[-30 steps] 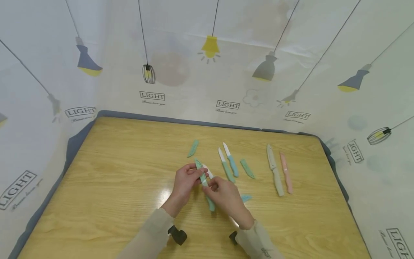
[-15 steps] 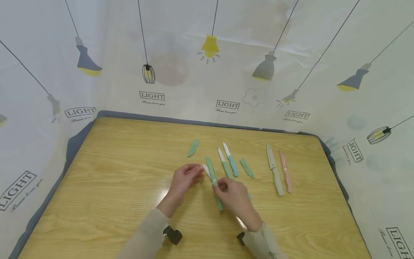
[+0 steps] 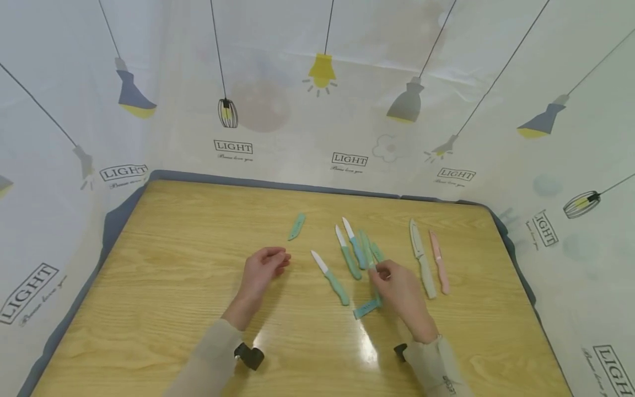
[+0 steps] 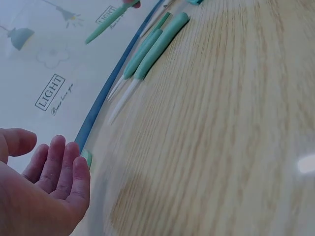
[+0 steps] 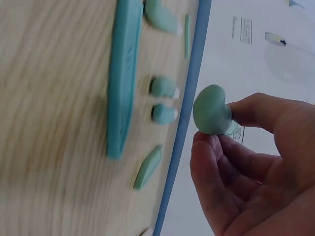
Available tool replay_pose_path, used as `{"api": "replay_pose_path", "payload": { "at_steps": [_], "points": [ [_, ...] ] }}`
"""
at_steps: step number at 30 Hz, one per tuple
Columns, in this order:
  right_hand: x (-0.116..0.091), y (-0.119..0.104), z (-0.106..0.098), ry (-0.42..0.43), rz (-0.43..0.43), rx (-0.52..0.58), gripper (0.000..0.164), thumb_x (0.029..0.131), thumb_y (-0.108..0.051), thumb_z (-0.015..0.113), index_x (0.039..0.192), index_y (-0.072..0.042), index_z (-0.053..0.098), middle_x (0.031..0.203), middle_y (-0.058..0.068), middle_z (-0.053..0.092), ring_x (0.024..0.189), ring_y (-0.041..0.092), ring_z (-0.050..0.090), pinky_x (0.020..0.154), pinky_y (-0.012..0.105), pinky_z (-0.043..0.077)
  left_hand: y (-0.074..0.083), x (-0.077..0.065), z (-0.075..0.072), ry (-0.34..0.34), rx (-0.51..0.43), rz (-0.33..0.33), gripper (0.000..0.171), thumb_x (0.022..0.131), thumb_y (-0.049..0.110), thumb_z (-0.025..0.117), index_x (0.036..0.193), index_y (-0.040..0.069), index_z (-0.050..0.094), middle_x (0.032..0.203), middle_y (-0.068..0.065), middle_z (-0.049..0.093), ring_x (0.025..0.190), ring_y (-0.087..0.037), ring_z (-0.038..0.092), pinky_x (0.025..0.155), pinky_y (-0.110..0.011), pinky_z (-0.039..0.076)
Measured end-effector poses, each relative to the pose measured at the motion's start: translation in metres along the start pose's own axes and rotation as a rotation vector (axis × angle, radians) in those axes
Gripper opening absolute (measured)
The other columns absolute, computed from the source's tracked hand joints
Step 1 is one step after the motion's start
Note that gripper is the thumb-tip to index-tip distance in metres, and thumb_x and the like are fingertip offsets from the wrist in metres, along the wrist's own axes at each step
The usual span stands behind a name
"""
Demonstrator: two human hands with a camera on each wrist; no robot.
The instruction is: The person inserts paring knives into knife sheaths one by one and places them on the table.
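My right hand [image 3: 401, 286] pinches a green knife [image 3: 365, 245] with a green sheath over its blade, held above the right-middle of the table. In the right wrist view its rounded handle end [image 5: 209, 109] points toward the camera, between thumb and fingers. My left hand [image 3: 262, 271] hovers left of centre, fingers relaxed and holding nothing. Between the hands lies a green knife [image 3: 335, 286] with a bare white blade. Behind it lie another bare green knife [image 3: 351, 259] and a bare blue one [image 3: 356, 252]. A blue sheath [image 3: 365, 310] lies just below the held knife.
A green sheath [image 3: 296, 227] rests at the back, left of the knives. Another green sheath [image 3: 377, 252] is partly hidden behind the held knife. Farther right lie a large pale green knife [image 3: 421, 263] and a pink knife [image 3: 440, 264]. A printed cloth [image 3: 297, 121] surrounds the table.
My left hand has let go of the sheathed knife and drawn back left. My right hand has carried that knife to the right, uncovering the bare green knife on the table.
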State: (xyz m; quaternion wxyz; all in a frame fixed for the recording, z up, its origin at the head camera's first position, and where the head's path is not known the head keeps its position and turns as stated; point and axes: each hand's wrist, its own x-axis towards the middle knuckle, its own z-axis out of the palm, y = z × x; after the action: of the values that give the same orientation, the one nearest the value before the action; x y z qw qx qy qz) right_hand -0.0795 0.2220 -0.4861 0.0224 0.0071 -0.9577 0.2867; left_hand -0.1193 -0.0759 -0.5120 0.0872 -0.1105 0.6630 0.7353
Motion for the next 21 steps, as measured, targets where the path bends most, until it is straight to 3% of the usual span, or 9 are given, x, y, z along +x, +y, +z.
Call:
{"api": "replay_pose_path", "payload": {
  "at_steps": [7,14,18,21],
  "points": [
    [0.007,0.028,-0.017,0.019,0.042,-0.129,0.032,0.092,-0.029,0.061,0.101,0.000,0.072,0.085,0.009,0.071,0.058,0.013,0.058,0.052,0.029,0.051,0.004,-0.002,-0.015,0.004,-0.021,-0.002,0.032,0.096,0.012,0.058,0.121,-0.007,0.057,0.111,-0.020,0.066,0.105,-0.031,0.062,0.095,-0.045,0.050],
    [0.011,0.048,-0.024,0.020,0.020,-0.222,0.033,0.094,-0.022,0.058,0.100,0.007,0.071,0.069,0.010,0.068,0.037,0.009,0.043,0.032,0.023,0.037,0.007,-0.001,-0.029,0.008,0.011,0.010,0.035,0.096,0.017,0.058,0.123,-0.005,0.057,0.113,-0.019,0.065,0.104,-0.028,0.063,0.095,-0.043,0.050],
    [0.014,0.056,-0.025,0.011,0.009,-0.291,0.029,0.095,-0.019,0.057,0.085,0.005,0.070,0.051,0.002,0.052,0.035,0.010,0.040,0.031,0.022,0.034,0.008,0.000,-0.033,0.022,0.008,0.010,0.036,0.096,0.018,0.059,0.123,-0.006,0.057,0.112,-0.018,0.066,0.102,-0.026,0.063,0.095,-0.043,0.050],
    [0.017,0.060,-0.025,0.002,0.017,-0.327,0.030,0.094,-0.018,0.056,0.070,-0.001,0.062,0.046,-0.001,0.043,0.035,0.011,0.038,0.031,0.022,0.033,0.009,0.001,-0.035,0.026,0.002,0.006,0.035,0.095,0.017,0.059,0.123,-0.006,0.057,0.112,-0.018,0.066,0.103,-0.027,0.063,0.095,-0.043,0.049]
  ]
}}
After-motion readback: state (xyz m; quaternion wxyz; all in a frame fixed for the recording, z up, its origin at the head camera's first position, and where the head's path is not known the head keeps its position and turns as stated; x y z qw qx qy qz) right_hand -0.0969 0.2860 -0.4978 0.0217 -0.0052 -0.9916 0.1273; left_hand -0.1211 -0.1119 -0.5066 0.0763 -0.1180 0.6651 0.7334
